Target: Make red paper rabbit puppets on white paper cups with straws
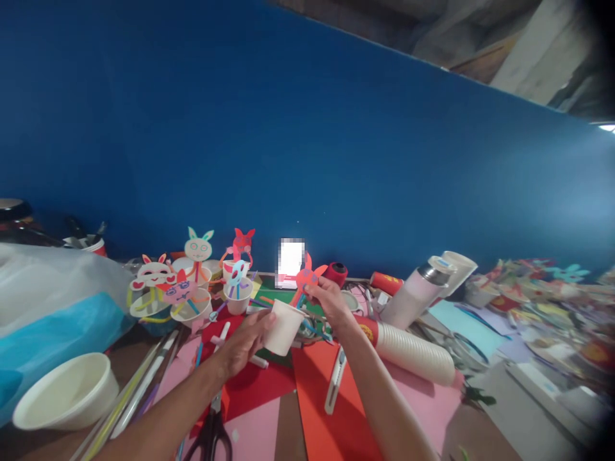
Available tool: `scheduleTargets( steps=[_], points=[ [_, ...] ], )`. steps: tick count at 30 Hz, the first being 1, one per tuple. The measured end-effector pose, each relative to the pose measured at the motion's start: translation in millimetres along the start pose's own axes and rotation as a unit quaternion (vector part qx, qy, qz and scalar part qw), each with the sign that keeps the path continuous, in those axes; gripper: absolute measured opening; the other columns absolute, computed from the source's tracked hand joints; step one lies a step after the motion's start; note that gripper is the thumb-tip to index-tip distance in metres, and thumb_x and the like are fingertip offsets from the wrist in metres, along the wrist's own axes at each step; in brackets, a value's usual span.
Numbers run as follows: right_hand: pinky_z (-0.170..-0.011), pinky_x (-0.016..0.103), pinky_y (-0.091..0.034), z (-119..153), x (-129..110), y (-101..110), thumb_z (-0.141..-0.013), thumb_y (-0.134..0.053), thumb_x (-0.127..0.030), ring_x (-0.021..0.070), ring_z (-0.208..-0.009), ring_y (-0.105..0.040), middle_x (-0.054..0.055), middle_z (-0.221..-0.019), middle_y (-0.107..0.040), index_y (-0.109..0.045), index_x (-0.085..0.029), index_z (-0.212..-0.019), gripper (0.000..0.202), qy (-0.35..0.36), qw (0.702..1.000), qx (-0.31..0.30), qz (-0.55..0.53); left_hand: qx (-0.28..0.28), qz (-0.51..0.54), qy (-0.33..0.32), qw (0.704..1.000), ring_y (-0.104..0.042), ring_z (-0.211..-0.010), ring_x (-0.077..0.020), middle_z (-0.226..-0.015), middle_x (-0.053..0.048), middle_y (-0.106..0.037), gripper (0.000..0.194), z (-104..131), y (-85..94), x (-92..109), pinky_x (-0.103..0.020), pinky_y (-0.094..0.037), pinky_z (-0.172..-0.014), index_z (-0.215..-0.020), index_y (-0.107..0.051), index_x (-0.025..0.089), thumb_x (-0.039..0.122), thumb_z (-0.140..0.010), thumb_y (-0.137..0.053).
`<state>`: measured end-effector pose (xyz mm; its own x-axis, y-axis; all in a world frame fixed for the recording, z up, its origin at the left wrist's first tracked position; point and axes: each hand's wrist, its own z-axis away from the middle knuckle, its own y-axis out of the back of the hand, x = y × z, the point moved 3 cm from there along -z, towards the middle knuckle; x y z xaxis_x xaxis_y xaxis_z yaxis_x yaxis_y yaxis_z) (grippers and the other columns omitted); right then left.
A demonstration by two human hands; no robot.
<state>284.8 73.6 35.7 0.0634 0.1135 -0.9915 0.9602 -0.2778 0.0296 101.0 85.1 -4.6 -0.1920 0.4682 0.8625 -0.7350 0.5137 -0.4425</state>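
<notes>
My left hand [250, 342] grips a white paper cup [284, 328], tilted slightly, over the middle of the table. Pinched in my right hand [332, 301] is a red paper animal cutout [307, 278] with pointed ears. Its blue strip legs come down by the cup's rim; whether they reach inside I cannot tell. Left of the cup, several finished-looking figures stand in cups, among them a pale rabbit figure [198, 248], a red cat-like figure [243, 242] and a pink cat-like figure [181, 290].
Black-handled scissors [214, 430] and a white utility knife [336, 382] lie on coloured paper. To the right are a stack of paper cups [416, 353] and a leaning thermos [416, 296]. A white bowl [67, 392] stands front left. Behind rises a blue wall [307, 128].
</notes>
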Motion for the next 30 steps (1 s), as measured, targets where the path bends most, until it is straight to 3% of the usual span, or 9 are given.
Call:
scheduleTargets(
  steps=[5,13,23,30],
  points=[
    [-0.046,0.021,-0.027,0.5,3.8,-5.0,-0.064,-0.057,-0.027,0.0072,-0.048,-0.037,-0.004,-0.052,-0.047,-0.051,-0.015,-0.061,0.013,-0.005,0.999,0.012,0.03,-0.054,-0.026,-0.022,0.998,-0.062,-0.077,-0.0217,-0.086,-0.011,-0.067,0.046,1.4,-8.0,5.5,-0.026,-0.047,-0.059,-0.099,-0.058,0.012,0.035,-0.061,-0.069],
    [-0.05,0.021,-0.032,-2.0,10.5,-8.1,-0.064,-0.057,-0.025,0.0078,-0.05,-0.041,-0.004,-0.053,-0.048,-0.052,-0.015,-0.065,0.012,-0.019,1.0,0.004,-0.01,-0.048,-0.018,-0.022,0.998,-0.062,-0.073,-0.0191,-0.085,-0.008,-0.067,0.04,-3.1,-1.3,-0.2,-0.026,-0.047,-0.06,-0.101,-0.057,0.013,0.03,-0.066,-0.065],
    [-0.049,0.021,-0.032,0.3,7.2,-7.0,-0.065,-0.058,-0.025,0.0083,-0.05,-0.042,-0.004,-0.053,-0.049,-0.054,-0.015,-0.067,0.011,-0.021,1.0,0.012,0.017,-0.073,-0.013,-0.025,0.997,-0.062,-0.072,-0.0181,-0.089,-0.01,-0.067,0.039,-4.4,-0.4,-2.0,-0.024,-0.046,-0.058,-0.105,-0.056,0.012,0.028,-0.069,-0.063],
    [-0.05,0.02,-0.033,1.4,9.2,-7.6,-0.071,-0.057,-0.034,0.0078,-0.05,-0.044,-0.003,-0.053,-0.052,-0.055,-0.015,-0.064,0.02,0.0,0.999,-0.015,-0.036,-0.023,0.024,-0.003,0.999,-0.063,-0.074,-0.0198,-0.088,-0.01,-0.068,0.04,-5.7,4.2,-5.8,-0.025,-0.048,-0.057,-0.102,-0.059,0.013,0.028,-0.066,-0.067]
  ],
)
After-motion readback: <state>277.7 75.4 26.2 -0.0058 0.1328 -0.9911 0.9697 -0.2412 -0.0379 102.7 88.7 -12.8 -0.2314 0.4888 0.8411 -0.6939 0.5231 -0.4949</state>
